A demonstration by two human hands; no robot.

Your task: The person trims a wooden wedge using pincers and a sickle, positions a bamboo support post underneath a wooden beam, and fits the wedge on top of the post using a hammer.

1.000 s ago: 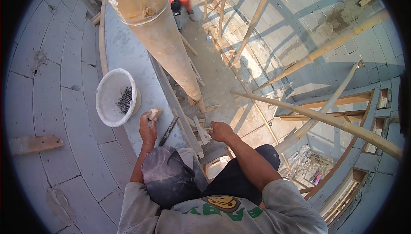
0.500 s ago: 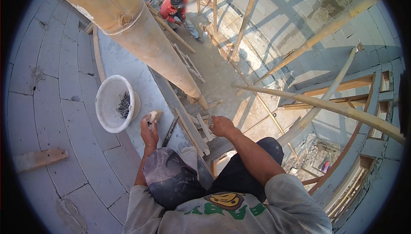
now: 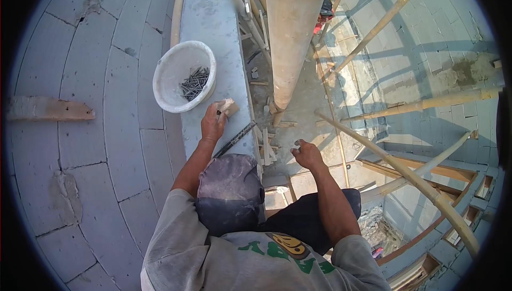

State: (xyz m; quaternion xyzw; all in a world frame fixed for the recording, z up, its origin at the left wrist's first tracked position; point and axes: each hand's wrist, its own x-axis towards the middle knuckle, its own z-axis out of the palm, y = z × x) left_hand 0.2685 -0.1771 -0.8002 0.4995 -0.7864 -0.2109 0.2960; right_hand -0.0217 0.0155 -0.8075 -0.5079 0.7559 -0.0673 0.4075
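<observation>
My left hand point(image 3: 213, 124) is closed round a small pale block point(image 3: 228, 107) at the front of a grey ledge point(image 3: 208, 19). Just beyond it stands a white bucket point(image 3: 165, 86) with many dark nails point(image 3: 195, 83) inside. A dark, speckled bar point(image 3: 234, 139) lies on the ledge between that hand and my knee. Out to the right, my right hand point(image 3: 308, 154) hangs in the air with its fingers curled together; whether anything small is between them is too small to tell.
A thick bamboo pole point(image 3: 290, 40) rises ahead, and thinner poles point(image 3: 405, 171) cross at the right. Far below, a person in red point(image 3: 322, 19) is partly hidden. A block wall point(image 3: 125, 99) with a jutting wood piece point(image 3: 50, 108) runs along the left.
The view has swung left, so bucket, ledge and thick pole appear farther right. The pole now hides most of the person in red. My left hand still holds the block.
</observation>
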